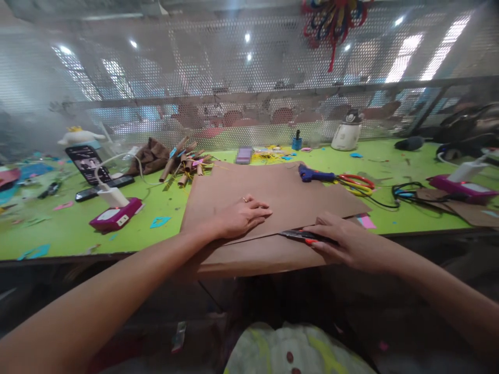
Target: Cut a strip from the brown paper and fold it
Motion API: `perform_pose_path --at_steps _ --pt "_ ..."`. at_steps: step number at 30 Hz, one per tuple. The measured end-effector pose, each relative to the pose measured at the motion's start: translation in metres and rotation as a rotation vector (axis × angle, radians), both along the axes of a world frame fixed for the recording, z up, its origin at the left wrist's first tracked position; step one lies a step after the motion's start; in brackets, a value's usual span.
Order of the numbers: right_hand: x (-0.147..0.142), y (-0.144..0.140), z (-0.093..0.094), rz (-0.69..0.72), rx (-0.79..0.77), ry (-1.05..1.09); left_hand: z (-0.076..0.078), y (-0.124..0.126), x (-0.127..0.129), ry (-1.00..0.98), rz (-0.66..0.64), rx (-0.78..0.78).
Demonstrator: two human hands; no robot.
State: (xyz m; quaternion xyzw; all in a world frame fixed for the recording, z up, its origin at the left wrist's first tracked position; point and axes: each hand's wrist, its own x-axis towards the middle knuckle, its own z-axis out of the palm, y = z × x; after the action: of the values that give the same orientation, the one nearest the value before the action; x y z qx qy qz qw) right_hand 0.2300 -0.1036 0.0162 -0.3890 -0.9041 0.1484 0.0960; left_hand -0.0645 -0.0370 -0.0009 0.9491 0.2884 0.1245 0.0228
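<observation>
A large sheet of brown kraft paper (249, 182) lies on the green table, and a lower flap of brown paper (249, 257) hangs over the front edge. My left hand (244, 215) presses on the sheet, palm down with its fingers stretched out. At the seam between sheet and flap, my right hand (343, 239) is closed around a black-and-red cutting tool (294, 235). Its dark pointed end faces left along the paper's edge. Whether it is a knife or scissors I cannot make out, as the fingers cover its handle.
A blue glue gun (315, 174) rests on the sheet's upper right, near red and yellow rings (356, 184). Brown paper tubes (187, 161) lie behind. Magenta power adapters (117, 214) stand on both sides. A phone (86, 163) leans at left; a white bottle (346, 132) stands behind.
</observation>
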Motion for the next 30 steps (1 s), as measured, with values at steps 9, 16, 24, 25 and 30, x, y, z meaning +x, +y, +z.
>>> perform_pose_path --at_steps 9,16,24,25,30 --pt "-0.004 -0.002 0.0 0.018 -0.013 0.02 -0.002 0.001 0.0 0.025 0.013 0.01" --pt "-0.017 -0.003 0.0 0.046 -0.017 0.046 -0.004 0.003 -0.001 0.033 0.012 0.027" --pt "-0.024 -0.003 -0.001 0.061 -0.013 0.07 -0.003 0.001 0.001 -0.001 0.018 0.009" --pt "-0.024 -0.002 -0.001 0.062 -0.015 0.063 -0.003 0.001 0.001 -0.004 0.017 0.012" --pt "-0.028 -0.002 -0.001 0.073 -0.022 0.043 -0.004 0.002 0.001 0.01 0.016 0.027"
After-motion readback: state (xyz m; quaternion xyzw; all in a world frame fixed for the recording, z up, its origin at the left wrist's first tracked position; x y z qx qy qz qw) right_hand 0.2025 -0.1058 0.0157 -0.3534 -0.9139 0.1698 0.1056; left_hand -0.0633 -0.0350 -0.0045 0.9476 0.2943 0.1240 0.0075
